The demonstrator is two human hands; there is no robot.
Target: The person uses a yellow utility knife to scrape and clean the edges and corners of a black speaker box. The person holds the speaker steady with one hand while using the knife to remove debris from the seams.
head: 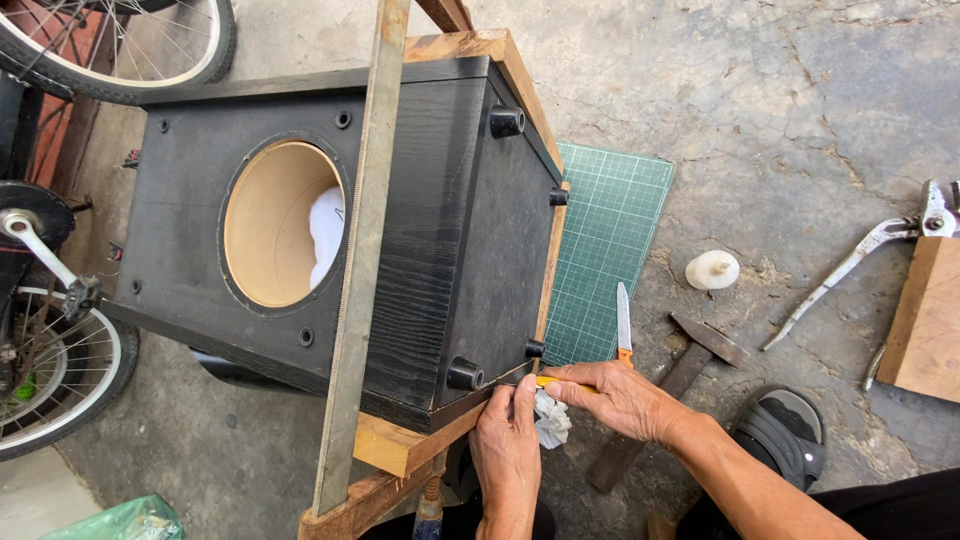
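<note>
A black wooden speaker box (440, 230) with a round cut-out lies on a wooden frame (400, 450). My left hand (507, 450) presses its fingers on the box's lower near edge, beside a black rubber foot (463, 375). My right hand (620, 398) grips a yellow-handled tool (548, 381) with its tip at that same edge, and a crumpled white rag (550, 420) is tucked under the palm. A long metal ruler (362, 250) lies across the box.
A green cutting mat (610, 240) lies right of the box, with an orange-handled knife (623, 325) and a hammer (665, 385) near it. A white knob (712, 270), pliers (860, 260) and a wood board (930, 320) sit farther right. Bicycle wheels (60, 360) stand left.
</note>
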